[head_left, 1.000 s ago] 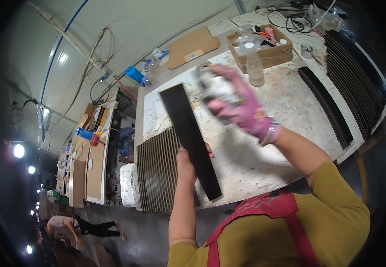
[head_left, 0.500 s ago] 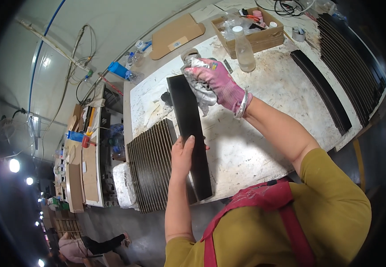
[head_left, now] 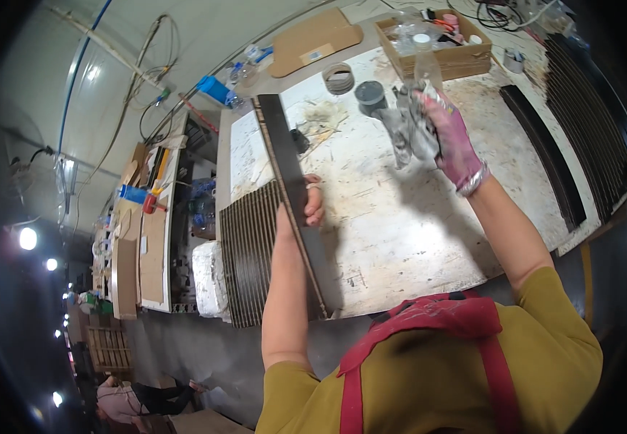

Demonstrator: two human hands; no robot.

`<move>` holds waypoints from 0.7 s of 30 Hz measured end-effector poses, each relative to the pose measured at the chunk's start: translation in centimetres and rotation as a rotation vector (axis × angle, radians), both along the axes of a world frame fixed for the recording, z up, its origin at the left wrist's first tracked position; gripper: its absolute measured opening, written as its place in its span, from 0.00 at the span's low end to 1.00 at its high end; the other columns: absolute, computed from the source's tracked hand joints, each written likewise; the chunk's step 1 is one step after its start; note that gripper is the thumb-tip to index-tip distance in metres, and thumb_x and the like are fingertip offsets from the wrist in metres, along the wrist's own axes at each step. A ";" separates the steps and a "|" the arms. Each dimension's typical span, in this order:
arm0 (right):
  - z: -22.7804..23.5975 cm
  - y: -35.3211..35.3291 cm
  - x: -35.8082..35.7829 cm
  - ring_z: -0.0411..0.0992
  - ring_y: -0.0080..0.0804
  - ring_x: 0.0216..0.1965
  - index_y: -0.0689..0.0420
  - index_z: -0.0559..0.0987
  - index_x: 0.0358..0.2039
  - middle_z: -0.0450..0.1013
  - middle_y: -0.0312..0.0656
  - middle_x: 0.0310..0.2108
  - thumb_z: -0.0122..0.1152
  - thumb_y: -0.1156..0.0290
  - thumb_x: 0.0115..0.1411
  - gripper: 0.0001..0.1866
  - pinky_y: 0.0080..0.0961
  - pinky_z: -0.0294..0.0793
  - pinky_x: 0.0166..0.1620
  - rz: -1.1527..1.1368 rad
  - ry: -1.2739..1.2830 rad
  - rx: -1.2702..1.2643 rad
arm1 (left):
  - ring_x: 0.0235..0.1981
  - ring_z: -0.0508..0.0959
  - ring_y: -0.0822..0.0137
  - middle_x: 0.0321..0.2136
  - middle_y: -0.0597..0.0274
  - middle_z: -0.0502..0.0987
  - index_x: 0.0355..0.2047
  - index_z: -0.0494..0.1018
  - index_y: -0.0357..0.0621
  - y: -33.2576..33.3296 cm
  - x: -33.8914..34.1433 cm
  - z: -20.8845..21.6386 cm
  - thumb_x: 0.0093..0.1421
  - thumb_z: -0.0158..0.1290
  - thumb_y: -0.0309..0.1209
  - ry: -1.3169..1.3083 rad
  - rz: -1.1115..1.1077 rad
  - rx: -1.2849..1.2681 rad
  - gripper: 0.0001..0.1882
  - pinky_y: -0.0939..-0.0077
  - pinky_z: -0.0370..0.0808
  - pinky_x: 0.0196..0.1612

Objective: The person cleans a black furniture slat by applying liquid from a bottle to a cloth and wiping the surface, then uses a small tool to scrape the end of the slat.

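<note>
My bare left hand (head_left: 314, 202) is wrapped round a long black strip (head_left: 282, 137) and holds it tilted on edge, so its brown ribbed rim shows along the left. The thumb is hidden behind the strip. My right hand (head_left: 459, 148), in a pink glove, is closed on a crumpled grey rag (head_left: 409, 134), held off to the right of the strip. Beside the rag stands a small round dark grey tub (head_left: 369, 94). Left of the strip lies a row of similar black strips (head_left: 245, 249), packed side by side.
A clear bottle (head_left: 427, 65) stands by a cardboard box (head_left: 449, 61) of small items. One black strip (head_left: 545, 152) and a stack of strips (head_left: 592, 119) lie at the right of the white table (head_left: 400, 246). A tape roll (head_left: 338, 78) sits at the back.
My right hand has moved the rag off the strip to the right, uncovering the tub. My left hand has turned the strip so its edge shows.
</note>
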State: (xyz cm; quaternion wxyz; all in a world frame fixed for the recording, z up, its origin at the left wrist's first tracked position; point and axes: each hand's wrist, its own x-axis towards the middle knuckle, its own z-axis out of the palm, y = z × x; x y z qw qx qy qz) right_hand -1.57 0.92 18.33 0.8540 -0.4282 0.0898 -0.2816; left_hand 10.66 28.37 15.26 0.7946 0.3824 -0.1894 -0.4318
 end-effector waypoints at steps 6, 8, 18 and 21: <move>1.6 6.2 -0.9 0.72 0.32 0.38 0.50 0.73 0.47 0.71 0.40 0.39 0.62 0.59 0.51 0.22 0.29 0.73 0.40 -0.367 -0.191 -1.404 | 0.09 0.62 0.74 0.11 0.69 0.60 0.39 0.66 0.43 -1.7 -2.3 -0.9 0.66 0.37 0.37 0.177 -0.314 -0.161 0.12 0.82 0.57 0.11; 3.5 8.6 -1.5 0.68 0.35 0.48 0.44 0.72 0.51 0.69 0.41 0.44 0.61 0.58 0.49 0.26 0.31 0.69 0.46 -0.228 -0.303 -1.701 | 0.08 0.62 0.75 0.11 0.70 0.61 0.38 0.67 0.45 -1.5 -2.9 -2.1 0.66 0.37 0.42 0.593 -0.232 -0.059 0.15 0.82 0.56 0.10; 0.5 -1.4 6.5 0.72 0.41 0.36 0.57 0.70 0.47 0.72 0.47 0.39 0.54 0.55 0.59 0.21 0.36 0.73 0.42 -0.413 0.003 -1.480 | 0.06 0.59 0.76 0.09 0.70 0.58 0.29 0.62 0.43 -0.5 -4.7 -1.1 0.67 0.35 0.38 0.227 -0.411 -0.092 0.14 0.83 0.55 0.11; 0.6 0.2 4.5 0.75 0.43 0.38 0.59 0.72 0.45 0.74 0.48 0.36 0.57 0.53 0.57 0.24 0.33 0.72 0.44 -0.273 0.122 -1.141 | 0.09 0.62 0.75 0.10 0.69 0.59 0.31 0.61 0.43 -0.9 -3.7 -1.7 0.68 0.34 0.36 0.318 -0.462 -0.198 0.12 0.83 0.58 0.14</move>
